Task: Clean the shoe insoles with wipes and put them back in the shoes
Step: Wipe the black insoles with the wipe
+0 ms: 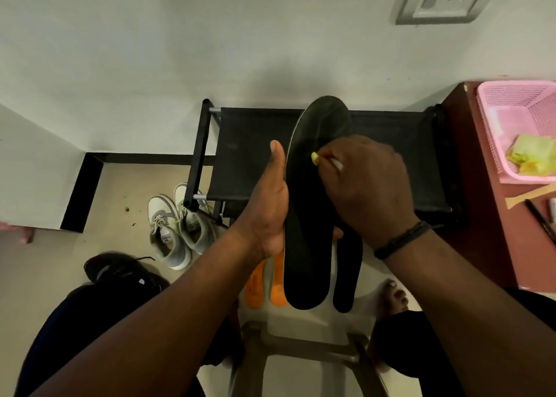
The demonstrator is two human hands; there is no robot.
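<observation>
At the far left, on the tiled floor, a black shoe (120, 271) lies beside the person's knee, and just past it a pair of pale grey sneakers (177, 228) stands against the leg of a black fabric shoe rack (255, 155); whether insoles sit inside any of these shoes cannot be told.

The left hand (267, 213) grips the long edge of a black insole (310, 216), thumb straight up along its side and fingers wrapped behind it, holding it upright with the toe end over the rack. Below that hand, two orange insoles (266, 282) lie side by side on a light stool (304, 336), and another black insole (347, 273) lies just right of the held one.

The right hand (373, 186) is curled and pressed against the face of the held insole, pinching a small yellow-green wipe (315, 158) of which only a corner shows. A dark band circles that wrist.

At the far right, a pink mesh basket (511, 110) rests on a reddish-brown table (481, 216); inside it lies a crumpled heap of yellow-green wipes (531, 155). A black pen (538, 216) lies on the table nearer the person.
</observation>
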